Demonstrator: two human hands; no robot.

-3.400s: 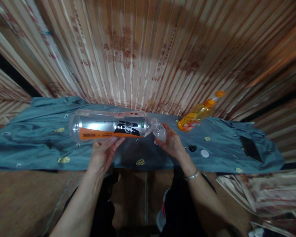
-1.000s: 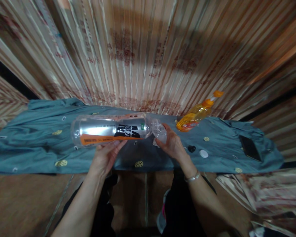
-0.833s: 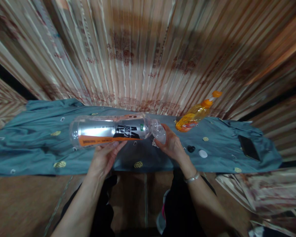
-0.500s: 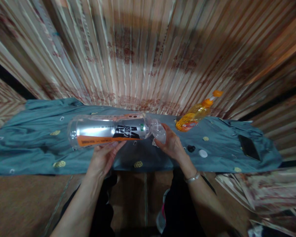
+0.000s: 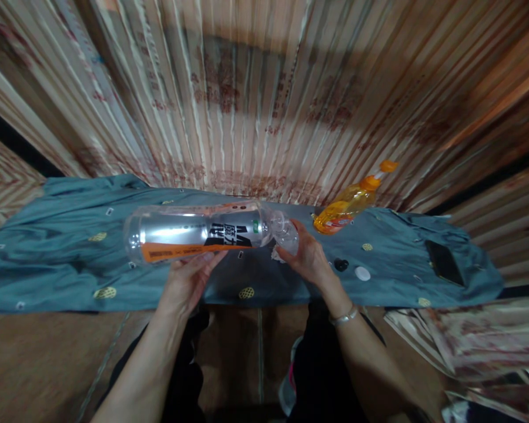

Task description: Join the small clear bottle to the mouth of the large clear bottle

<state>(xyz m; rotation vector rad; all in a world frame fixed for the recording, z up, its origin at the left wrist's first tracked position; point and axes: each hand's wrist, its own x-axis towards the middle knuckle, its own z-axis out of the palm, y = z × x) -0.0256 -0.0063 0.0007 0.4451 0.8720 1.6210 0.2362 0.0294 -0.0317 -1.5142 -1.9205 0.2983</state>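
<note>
A large clear plastic bottle with a silver and orange label lies level above the cloth, its base to the left and its neck to the right. My left hand grips it from below at mid-length, fingers mostly hidden behind it. My right hand is closed around a small clear cup-like piece at the bottle's neck; whether the two are joined, I cannot tell. Something small and whitish shows under my right fingertips. To the right of that hand lie a black cap and a white round disc.
A bottle of orange liquid with an orange top stands at the back right. Near the right end a dark phone lies on the green-blue cloth. A pleated, patterned curtain hangs right behind the cloth-covered surface.
The large bottle and the clear piece have shifted very slightly to the right. Both hands keep their hold; everything else looks the same.
</note>
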